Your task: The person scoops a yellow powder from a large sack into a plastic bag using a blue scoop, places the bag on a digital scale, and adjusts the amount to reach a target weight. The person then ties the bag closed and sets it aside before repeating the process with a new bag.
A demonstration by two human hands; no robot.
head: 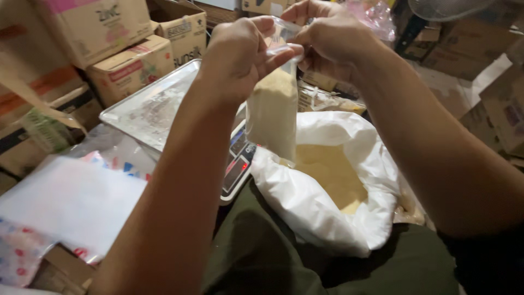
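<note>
Plastic bag (271, 112), clear and narrow and filled most of the way with pale yellowish powder, hangs from both hands, which pinch its empty top edge between them. Left hand (237, 57) closes thumb and fingers on the near side of the bag's mouth, and right hand (327, 46) closes on the far side, so the two grips almost touch and the clear film is bunched between them. Straight below the grip, the bag's lower end hangs over or just reaches the rim of a large white sack (322, 213), which lies open on the person's lap with the same pale powder showing inside. Just to the left of the hanging bag, below the left wrist, sits a scale (238, 164) with a lit red display, and a flat metal tray (150, 109) rests on it. Further left of the grip lie white sheets and printed wrappers (71, 202). Cardboard boxes (131, 68) are stacked beyond the left hand, and more boxes stand off to the right of the right forearm.
</note>
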